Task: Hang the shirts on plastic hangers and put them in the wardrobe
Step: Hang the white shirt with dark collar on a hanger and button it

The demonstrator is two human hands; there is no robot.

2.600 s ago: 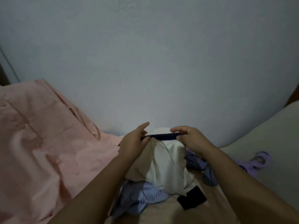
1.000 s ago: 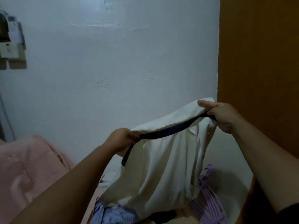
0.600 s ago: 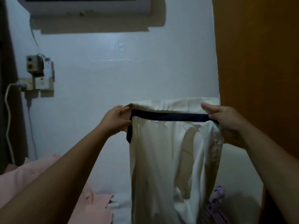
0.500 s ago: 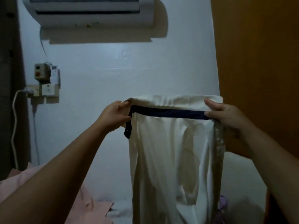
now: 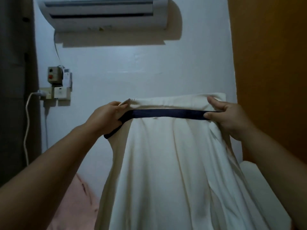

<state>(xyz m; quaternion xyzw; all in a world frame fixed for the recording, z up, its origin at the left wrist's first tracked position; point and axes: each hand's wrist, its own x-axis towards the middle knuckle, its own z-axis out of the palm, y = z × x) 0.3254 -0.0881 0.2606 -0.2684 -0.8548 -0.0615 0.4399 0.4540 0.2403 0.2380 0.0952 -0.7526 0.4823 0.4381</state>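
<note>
Pale blue wall [image 5: 116, 77] ahead, air conditioner [image 5: 106, 12] mounted high on it, switch box and socket [image 5: 57, 85] lower left with a white cable [image 5: 26, 130] dropping down. Dark curtain or panel along left edge, too dim to tell which. Orange-brown wardrobe side [image 5: 272, 72] fills the right. Cream shirt [image 5: 166, 163] held up mid-air in centre, stretched flat between both hands, dark navy band [image 5: 167, 113] running across just below its top edge; shirt hangs free down past the bottom edge. Left hand [image 5: 106, 118] grips the shirt's top left corner, fingers curled round cloth and band, the band's end trailing below the wrist. Right hand [image 5: 230, 117] pinches the top right corner, thumb on top, fingers [image 5: 209, 115] on the band. Pink shirt [image 5: 78, 201] lies on the bed at lower left, partly hidden by the left forearm. Pale bed surface [image 5: 249, 171] shows at right between shirt and wardrobe. Open space between shirt and wall; wardrobe close beside the right hand. Shirt's lower part and most of the bed cut off or covered.
</note>
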